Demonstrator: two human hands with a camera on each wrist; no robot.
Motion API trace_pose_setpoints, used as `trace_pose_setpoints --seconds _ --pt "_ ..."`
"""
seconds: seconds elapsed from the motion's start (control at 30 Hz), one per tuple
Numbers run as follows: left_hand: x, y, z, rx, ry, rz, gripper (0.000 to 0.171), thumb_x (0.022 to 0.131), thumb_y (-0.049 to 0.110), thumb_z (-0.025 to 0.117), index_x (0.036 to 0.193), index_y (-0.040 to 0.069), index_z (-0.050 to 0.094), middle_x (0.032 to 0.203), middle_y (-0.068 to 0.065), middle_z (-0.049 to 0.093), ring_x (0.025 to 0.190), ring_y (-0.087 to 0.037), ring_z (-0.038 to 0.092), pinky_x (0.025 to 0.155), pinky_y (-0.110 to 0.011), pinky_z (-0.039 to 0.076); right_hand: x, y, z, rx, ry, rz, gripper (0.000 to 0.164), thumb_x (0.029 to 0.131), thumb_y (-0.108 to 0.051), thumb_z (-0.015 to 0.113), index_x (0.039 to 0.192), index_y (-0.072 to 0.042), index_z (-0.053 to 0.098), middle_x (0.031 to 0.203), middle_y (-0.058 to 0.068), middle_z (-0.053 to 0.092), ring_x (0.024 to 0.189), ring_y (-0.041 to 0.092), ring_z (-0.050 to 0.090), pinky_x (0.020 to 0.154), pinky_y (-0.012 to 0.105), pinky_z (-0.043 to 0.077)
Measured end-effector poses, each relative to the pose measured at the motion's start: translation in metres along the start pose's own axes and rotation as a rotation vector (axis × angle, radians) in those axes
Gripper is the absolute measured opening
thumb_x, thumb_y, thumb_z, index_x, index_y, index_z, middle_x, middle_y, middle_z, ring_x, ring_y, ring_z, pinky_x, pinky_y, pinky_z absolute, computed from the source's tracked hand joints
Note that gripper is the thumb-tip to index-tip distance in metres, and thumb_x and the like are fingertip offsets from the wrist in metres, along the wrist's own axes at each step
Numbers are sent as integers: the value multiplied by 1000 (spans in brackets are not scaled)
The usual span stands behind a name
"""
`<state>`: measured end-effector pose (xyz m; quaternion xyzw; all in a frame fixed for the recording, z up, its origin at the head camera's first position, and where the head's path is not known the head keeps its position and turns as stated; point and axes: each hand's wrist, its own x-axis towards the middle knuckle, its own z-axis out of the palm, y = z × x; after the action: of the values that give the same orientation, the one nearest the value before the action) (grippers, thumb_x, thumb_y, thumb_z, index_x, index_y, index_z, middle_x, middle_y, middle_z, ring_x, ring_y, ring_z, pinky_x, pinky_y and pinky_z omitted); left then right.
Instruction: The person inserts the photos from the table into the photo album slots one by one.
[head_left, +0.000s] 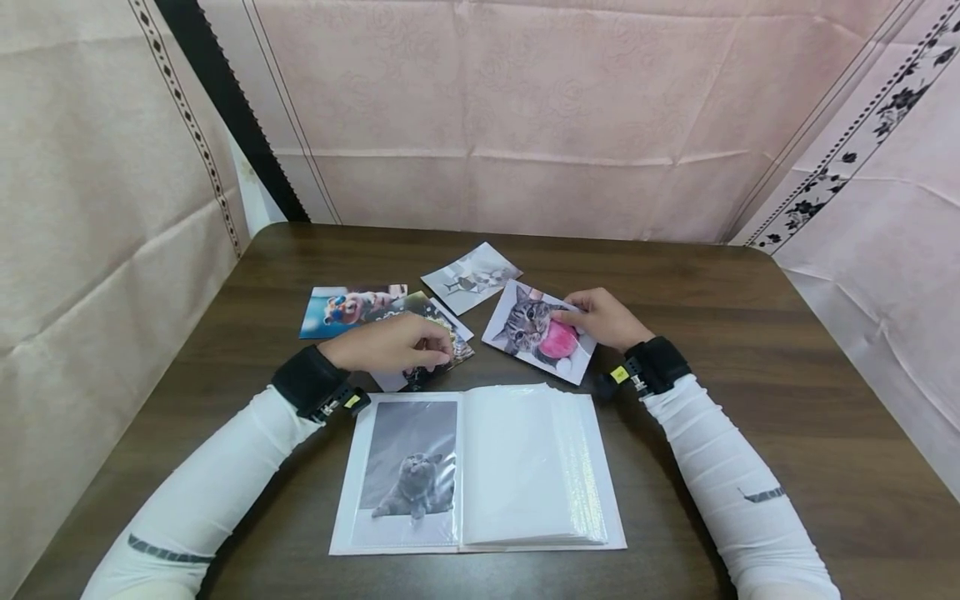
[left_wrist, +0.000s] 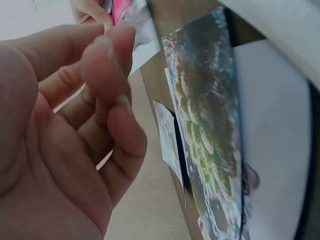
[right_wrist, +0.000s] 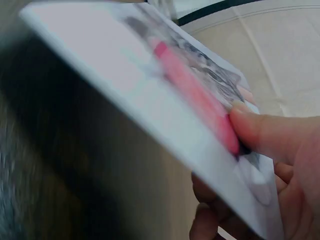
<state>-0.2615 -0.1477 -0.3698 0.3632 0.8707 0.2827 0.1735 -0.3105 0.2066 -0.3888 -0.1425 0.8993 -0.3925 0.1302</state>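
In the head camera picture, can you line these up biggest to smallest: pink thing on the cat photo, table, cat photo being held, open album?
1. Table
2. Open album
3. Cat photo, held by the right hand
4. Pink thing, printed on that photo

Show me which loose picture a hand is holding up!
It's the striped cat photo with the pink patch, pinched by the right hand. The other loose photos lie on the table, and no hand grips them.
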Motion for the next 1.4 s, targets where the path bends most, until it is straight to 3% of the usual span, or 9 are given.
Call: trace_pose_setpoints --seconds 0.17,0.3,0.43,0.7,0.93,1.13,1.27,1.4 --pt "10 2 -1 49 56 -22 16 103 21 61 111 13 72 85 1 66 72 -12 58 65 -28 50 -3 -7 2 95 9 24 32 102 -32 62 113 -4 72 91 10 70 75 20 68 67 26 56" --pt "19 4 -1 55 60 -15 20 103 22 61 116 12 72 84 0 67 70 -12 60 65 -27 52 -5 -14 4 140 -3 9 31 103 -30 60 115 -4 70 96 13 71 79 21 73 72 28 60" --pt "28 8 -1 24 32 1 21 103 24 60 114 10 73 84 -1 68 68 -13 62 66 -28 55 -7 -20 6 181 -18 10 31 104 -31 58 117 -5 68 98 14 72 82 23 76 75 32 62" --pt "38 20 11 -84 11 -52 35 106 36 53 109 8 73 86 -6 71 71 -19 65 65 -30 54 -13 -33 14 285 -9 12 41 104 -39 55 125 -6 66 105 14 73 90 24 76 81 36 61" --pt "36 23 17 -165 60 -70 38 107 36 51 102 3 70 88 -11 71 69 -20 63 58 -27 49 -17 -41 24 333 -30 -32 45 103 -43 54 125 -6 66 107 13 74 92 25 77 85 37 60" --pt "29 19 21 -200 122 -75 35 106 32 55 103 0 69 88 -14 70 68 -21 62 63 -30 53 -21 -47 33 361 -32 -43 44 104 -41 53 127 -5 66 109 14 74 92 25 76 87 36 60" --pt "25 17 22 -258 164 -106 29 105 28 57 109 2 68 92 -16 70 69 -21 62 65 -32 55 -22 -51 38 377 -52 -64 43 106 -38 52 128 -4 65 112 17 73 96 32 75 92 44 58" --pt "24 18 21 -292 224 -148 22 105 25 58 103 5 67 80 -12 67 64 -23 59 57 -28 48 -24 -54 42 378 -85 -48 41 107 -35 50 130 -5 64 110 15 74 98 33 75 91 42 59"
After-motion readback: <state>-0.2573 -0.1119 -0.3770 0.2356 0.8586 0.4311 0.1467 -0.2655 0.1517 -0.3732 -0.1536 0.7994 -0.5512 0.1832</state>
